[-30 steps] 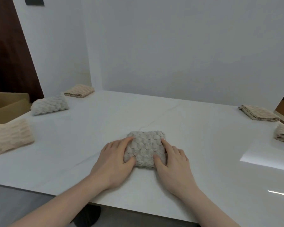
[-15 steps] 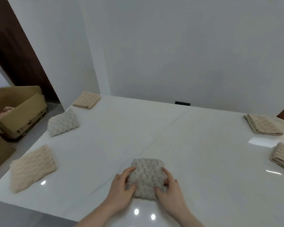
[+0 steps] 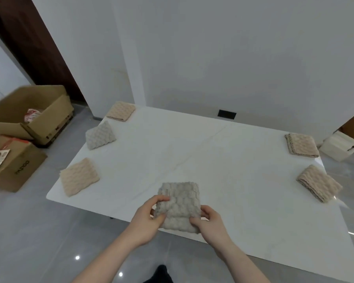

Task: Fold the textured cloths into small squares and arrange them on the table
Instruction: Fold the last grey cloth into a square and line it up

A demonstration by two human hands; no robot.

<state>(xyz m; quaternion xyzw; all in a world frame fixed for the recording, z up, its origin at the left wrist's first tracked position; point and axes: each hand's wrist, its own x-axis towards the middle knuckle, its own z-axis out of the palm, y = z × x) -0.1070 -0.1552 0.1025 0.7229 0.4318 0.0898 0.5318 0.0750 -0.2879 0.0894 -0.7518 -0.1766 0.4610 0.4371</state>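
A folded grey textured cloth (image 3: 180, 203) is held just above the near edge of the white table (image 3: 192, 152). My left hand (image 3: 147, 219) pinches its left side and my right hand (image 3: 211, 223) grips its lower right corner. Several other folded cloths lie around the table: a beige one (image 3: 80, 176) at the near left, a grey one (image 3: 100, 135) propped up behind it, a beige one (image 3: 121, 110) at the far left corner, and two tan ones at the right, far (image 3: 301, 144) and near (image 3: 319, 183).
An open cardboard box (image 3: 29, 113) and a closed box (image 3: 14, 162) stand on the grey floor to the left. A white box (image 3: 338, 148) sits on the floor past the table's right edge. A white wall runs behind the table.
The view has pulled back and up, showing the whole table. Both hands, which pressed the grey cloth flat on the table, now lift it at the near edge.
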